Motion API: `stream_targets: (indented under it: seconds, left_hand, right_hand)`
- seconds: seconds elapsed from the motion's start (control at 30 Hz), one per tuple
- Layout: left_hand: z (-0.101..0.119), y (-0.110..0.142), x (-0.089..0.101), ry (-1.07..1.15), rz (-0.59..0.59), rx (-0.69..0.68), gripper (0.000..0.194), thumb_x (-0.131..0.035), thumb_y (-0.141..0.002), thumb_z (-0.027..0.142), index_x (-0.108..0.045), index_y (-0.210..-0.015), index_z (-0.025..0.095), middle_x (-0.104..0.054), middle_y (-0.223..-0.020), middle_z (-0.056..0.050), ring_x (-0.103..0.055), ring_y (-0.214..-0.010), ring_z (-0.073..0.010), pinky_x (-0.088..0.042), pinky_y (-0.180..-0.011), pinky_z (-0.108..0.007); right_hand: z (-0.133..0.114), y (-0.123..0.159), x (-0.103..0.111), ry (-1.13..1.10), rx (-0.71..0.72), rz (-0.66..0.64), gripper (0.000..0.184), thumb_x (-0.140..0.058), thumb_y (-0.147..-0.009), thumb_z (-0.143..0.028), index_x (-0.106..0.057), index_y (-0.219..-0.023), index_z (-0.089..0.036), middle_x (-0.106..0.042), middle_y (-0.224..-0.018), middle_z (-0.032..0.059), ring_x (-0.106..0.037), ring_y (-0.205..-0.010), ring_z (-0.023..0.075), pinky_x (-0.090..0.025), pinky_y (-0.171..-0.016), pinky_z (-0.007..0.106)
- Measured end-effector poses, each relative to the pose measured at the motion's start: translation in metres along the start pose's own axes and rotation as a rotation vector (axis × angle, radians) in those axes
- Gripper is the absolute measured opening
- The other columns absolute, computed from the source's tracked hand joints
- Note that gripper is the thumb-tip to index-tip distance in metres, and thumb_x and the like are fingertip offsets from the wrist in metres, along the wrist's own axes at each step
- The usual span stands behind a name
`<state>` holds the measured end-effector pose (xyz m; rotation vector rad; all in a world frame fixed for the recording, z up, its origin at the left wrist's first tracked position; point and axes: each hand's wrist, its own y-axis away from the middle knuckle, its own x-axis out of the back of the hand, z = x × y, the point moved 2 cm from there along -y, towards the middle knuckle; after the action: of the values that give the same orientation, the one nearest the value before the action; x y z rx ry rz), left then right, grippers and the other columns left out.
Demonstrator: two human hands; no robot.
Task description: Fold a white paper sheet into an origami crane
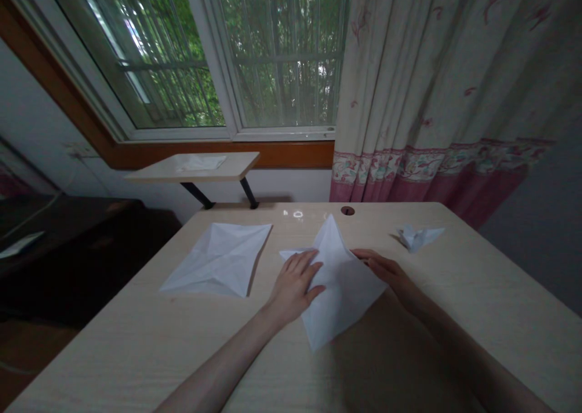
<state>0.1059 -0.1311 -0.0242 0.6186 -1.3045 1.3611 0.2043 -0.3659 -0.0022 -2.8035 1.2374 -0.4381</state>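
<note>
A white sheet of paper (343, 295), partly folded with pointed corners, lies on the table before me. My left hand (295, 282) rests on its left side, fingers spread and thumb apart, pressing on the surface. At the sheet's upper right edge, my right hand (386, 270) has its fingers closed on the border; part of its fingers is hidden by the paper. Left of my hands lies another creased white sheet (222, 258), opened out nearly flat. A small folded white paper figure (418, 237) stands at the right.
The pale wooden table (273, 370) has a round cable hole (348, 210) near its back edge. A small raised shelf (240, 165) on black legs carries a piece of white paper (200, 162). Behind are a barred window and a curtain (386, 164); dark furniture (68, 231) stands left.
</note>
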Motion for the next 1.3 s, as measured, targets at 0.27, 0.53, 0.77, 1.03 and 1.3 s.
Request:
stream_targets:
  seconds: [0.27, 0.53, 0.77, 1.03, 1.3]
  left_hand:
    - [-0.002, 0.0, -0.008, -0.035, -0.032, 0.0, 0.071, -0.063, -0.079, 0.069, -0.054, -0.127, 0.017, -0.035, -0.154, -0.02, -0.03, -0.145, -0.0358, -0.028, -0.115, -0.06]
    - [-0.004, -0.006, -0.005, -0.051, -0.051, -0.002, 0.077, -0.069, -0.07, 0.072, -0.056, -0.124, 0.019, -0.038, -0.153, -0.019, -0.028, -0.145, -0.0375, -0.021, -0.117, -0.062]
    - [-0.007, -0.007, -0.009, -0.008, -0.089, 0.063, 0.078, -0.071, -0.069, 0.071, -0.054, -0.125, 0.02, -0.044, -0.149, -0.018, -0.032, -0.143, -0.0371, -0.02, -0.117, -0.063]
    - [-0.023, -0.005, -0.001, 0.367, 0.373, 0.279, 0.031, -0.051, -0.096, 0.037, -0.051, -0.123, 0.023, -0.052, -0.141, -0.012, -0.047, -0.134, -0.0266, -0.037, -0.112, -0.054]
    - [-0.024, 0.004, 0.009, 0.415, 0.608, 0.365, 0.032, -0.041, -0.101, 0.036, -0.045, -0.131, 0.027, -0.039, -0.152, -0.008, -0.034, -0.144, -0.0244, -0.03, -0.118, -0.051]
  right_hand:
    - [0.008, 0.002, -0.001, 0.102, 0.106, 0.022, 0.045, -0.041, -0.098, -0.056, -0.062, -0.126, -0.029, -0.06, -0.136, 0.0064, -0.051, -0.129, 0.0263, -0.037, -0.112, 0.05]
    - [0.0, 0.007, -0.015, 0.252, 0.157, -0.007, 0.045, -0.044, -0.097, -0.055, -0.057, -0.134, -0.033, -0.049, -0.148, 0.0036, -0.04, -0.139, 0.0242, -0.03, -0.118, 0.051]
    - [-0.001, 0.009, -0.022, 0.224, 0.209, -0.078, 0.047, -0.042, -0.098, -0.056, -0.056, -0.136, -0.033, -0.045, -0.151, 0.0037, -0.038, -0.141, 0.0248, -0.028, -0.118, 0.05]
    - [-0.01, 0.014, -0.026, 0.257, 0.193, -0.127, 0.046, -0.039, -0.098, -0.057, -0.058, -0.134, -0.036, -0.037, -0.156, 0.0014, -0.033, -0.143, 0.0288, -0.03, -0.116, 0.054]
    - [0.0, 0.021, -0.04, 0.201, 0.23, -0.18, 0.057, -0.046, -0.097, -0.053, -0.03, -0.151, -0.039, -0.025, -0.161, -0.0005, -0.02, -0.148, 0.0242, -0.02, -0.119, 0.051]
